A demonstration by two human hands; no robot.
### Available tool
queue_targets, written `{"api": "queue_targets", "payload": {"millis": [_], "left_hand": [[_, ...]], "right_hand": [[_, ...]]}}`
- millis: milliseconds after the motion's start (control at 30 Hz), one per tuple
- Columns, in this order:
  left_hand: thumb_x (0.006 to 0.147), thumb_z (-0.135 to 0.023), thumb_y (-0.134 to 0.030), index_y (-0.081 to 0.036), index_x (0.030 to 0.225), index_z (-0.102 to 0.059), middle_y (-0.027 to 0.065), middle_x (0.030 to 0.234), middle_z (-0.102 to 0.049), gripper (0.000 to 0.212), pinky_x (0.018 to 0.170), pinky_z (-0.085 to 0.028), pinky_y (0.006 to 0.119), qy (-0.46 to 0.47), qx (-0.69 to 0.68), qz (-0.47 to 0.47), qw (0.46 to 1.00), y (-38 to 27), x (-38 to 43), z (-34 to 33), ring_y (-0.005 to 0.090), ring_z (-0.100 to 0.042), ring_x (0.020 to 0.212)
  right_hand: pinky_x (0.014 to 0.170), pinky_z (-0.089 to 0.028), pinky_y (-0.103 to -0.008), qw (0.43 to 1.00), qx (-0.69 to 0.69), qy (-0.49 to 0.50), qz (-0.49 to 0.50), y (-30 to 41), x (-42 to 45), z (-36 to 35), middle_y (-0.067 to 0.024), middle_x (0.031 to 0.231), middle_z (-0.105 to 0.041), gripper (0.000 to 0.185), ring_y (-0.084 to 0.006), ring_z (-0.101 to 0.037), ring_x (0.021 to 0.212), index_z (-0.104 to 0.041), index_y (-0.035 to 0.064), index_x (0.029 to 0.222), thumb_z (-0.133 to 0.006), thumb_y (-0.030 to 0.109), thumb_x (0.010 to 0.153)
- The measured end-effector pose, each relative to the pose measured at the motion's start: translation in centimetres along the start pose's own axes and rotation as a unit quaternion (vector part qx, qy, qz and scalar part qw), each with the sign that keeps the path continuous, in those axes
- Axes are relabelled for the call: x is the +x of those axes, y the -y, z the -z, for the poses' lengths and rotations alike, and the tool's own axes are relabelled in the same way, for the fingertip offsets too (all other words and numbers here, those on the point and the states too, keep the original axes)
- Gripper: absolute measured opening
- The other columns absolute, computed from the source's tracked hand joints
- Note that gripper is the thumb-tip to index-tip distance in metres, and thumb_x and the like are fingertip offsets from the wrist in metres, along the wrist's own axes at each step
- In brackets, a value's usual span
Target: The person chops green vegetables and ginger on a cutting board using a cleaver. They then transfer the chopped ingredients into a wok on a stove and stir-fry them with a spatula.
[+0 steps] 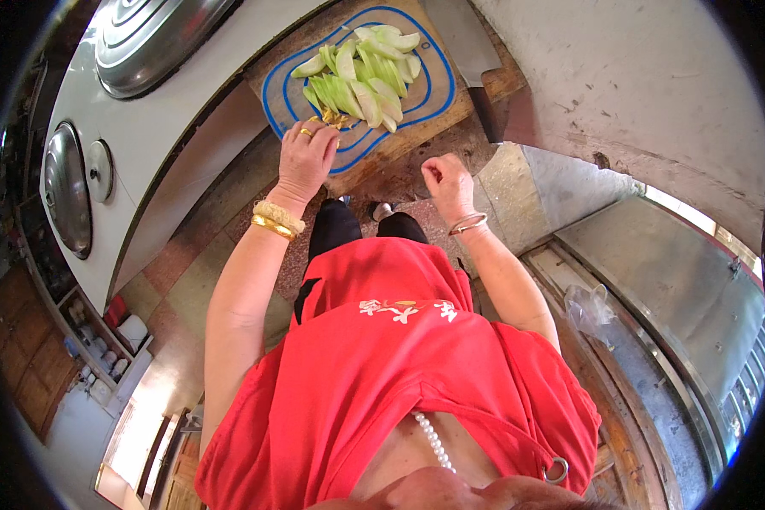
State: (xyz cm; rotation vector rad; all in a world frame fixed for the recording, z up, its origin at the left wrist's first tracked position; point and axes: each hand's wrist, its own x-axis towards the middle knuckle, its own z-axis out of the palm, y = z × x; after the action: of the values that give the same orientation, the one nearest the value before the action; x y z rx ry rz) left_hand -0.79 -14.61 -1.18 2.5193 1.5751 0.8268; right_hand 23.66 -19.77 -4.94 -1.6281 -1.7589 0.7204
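Observation:
My left hand [307, 153], wearing a ring, is at the near left edge of a cutting mat with blue outlines [443, 95]. Its fingertips are close to a small heap of chopped yellow pieces [333, 119], and what they touch is hidden. Pale green vegetable slices [357, 73] lie spread over the middle of the mat. Off the mat's near right corner, my right hand [449, 182] hangs in the air with curled fingers; nothing shows in it. Beyond it, the broad grey blade of what looks like a cleaver [465, 44] lies right of the mat.
The mat rests on a thick wooden board [350, 182]. At left, a white-topped stove counter [185, 83] holds a large metal lid [159, 44] and a smaller lid [69, 191]. A metal-topped unit [669, 274] with a plastic bag [590, 309] beside it stands at right.

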Motion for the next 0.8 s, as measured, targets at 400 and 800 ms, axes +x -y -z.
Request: {"api": "queue_targets", "payload": {"millis": [400, 800], "left_hand": [[0.067, -0.062, -0.002, -0.007, 0.077, -0.056, 0.0054, 0.074, -0.055, 0.013, 0.065, -0.041, 0.034, 0.017, -0.133, 0.046, 0.99, 0.1, -2.8, 1.7, 0.0242, -0.053, 0.07], [0.067, -0.062, 0.002, -0.007, 0.078, -0.056, 0.0057, 0.073, -0.055, 0.015, 0.065, -0.042, 0.032, 0.023, -0.21, 0.043, 0.976, 2.9, -2.5, 5.0, 0.0228, -0.053, 0.069]], "right_hand": [[0.053, -0.045, -0.0348, 0.997, -0.069, -0.002, 0.026, 3.3, -1.8, -5.4, -0.0062, 0.072, -0.051, 0.01, -0.0256, -0.055, 0.062, -0.056, 0.0107, 0.074, -0.063, 0.013, 0.067], [0.054, -0.045, -0.0349, 0.982, -0.176, -0.062, -0.029, 4.3, -1.9, -7.3, -0.0061, 0.074, -0.052, 0.008, -0.025, -0.056, 0.063, -0.055, 0.0104, 0.073, -0.061, 0.014, 0.068]]}}
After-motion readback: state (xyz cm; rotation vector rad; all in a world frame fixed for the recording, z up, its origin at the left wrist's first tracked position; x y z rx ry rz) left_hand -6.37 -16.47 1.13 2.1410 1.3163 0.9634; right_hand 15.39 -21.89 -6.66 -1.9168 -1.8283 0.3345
